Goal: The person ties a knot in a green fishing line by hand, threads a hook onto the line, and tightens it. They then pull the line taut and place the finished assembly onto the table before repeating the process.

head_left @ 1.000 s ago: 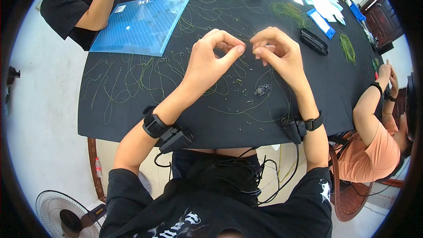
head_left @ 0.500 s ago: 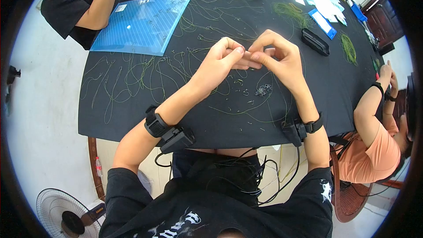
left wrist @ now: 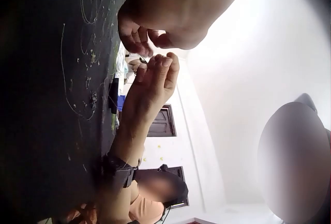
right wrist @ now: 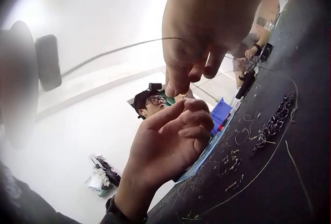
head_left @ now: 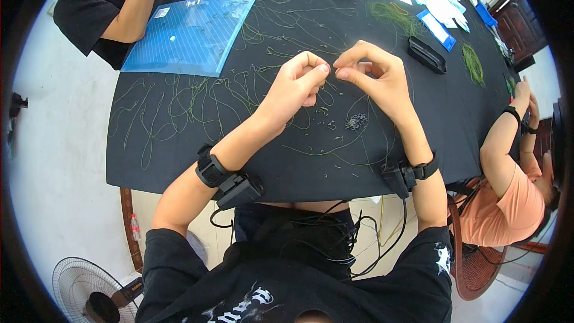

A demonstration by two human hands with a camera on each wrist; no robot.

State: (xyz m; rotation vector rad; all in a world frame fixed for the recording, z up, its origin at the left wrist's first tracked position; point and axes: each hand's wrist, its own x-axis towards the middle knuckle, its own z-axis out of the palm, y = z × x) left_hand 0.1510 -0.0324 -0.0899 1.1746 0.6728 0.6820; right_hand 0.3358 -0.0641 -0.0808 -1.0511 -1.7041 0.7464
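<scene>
Thumb and index finger of my left hand (head_left: 296, 88) pinch a tiny shiny piece, seemingly a fishing hook (right wrist: 187, 99), mostly hidden by the fingertips. Just to its right, my right hand (head_left: 382, 81) pinches thin green fishing line, its thumb and index tips close together. A strand of the fishing line (right wrist: 124, 51) runs across the right hand in the right wrist view. Both hands are above the black table, fingertips a small gap apart. Below them lie a heap of dark fishing hooks (head_left: 357, 121) and scattered line scraps (head_left: 323, 110).
Tied lengths of line (head_left: 191, 98) spread over the table's left side. A blue folder (head_left: 188, 36) lies back left, beside another person's arm (head_left: 134, 9). A black open case (head_left: 427, 55) and coiled green line (head_left: 472, 64) are at right. Another person (head_left: 508, 203) sits at far right.
The left hand's fingers first stretched across to the right hand, overlapping it, then curled back. Now the hands are slightly apart again, the left a little lower than at first.
</scene>
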